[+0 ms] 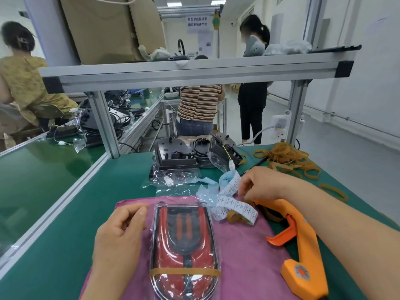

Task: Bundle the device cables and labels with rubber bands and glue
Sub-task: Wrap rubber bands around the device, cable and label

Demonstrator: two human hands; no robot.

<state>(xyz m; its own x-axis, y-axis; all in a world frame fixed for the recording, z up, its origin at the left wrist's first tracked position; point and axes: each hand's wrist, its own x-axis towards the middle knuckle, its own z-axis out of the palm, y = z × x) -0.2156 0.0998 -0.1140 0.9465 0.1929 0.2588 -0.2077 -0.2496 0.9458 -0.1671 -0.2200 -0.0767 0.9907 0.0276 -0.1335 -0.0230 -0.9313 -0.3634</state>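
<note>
A red and black boat-shaped device sealed in a clear plastic bag (186, 241) is lying lengthwise on a pink cloth (244, 245), which is covering part of the green counter (91, 213). A tan rubber band (185, 272) is circling the device near its close end. The left hand (121, 232) is resting just beside the bag's left edge, its grip closed with the thumb pressing against the forefinger; I cannot tell whether any film is caught between them. The right hand (259, 184) is reaching over a curling strip of white printed labels on pale blue backing (229, 191), its grip narrowed to a pinch on the strip. An orange plastic gun-shaped tool (305, 245) is lying under the right forearm. A loose heap of tan rubber bands (285, 156) is sitting at the counter's far right, and black devices with cables (175, 154) are standing beyond the labels
</note>
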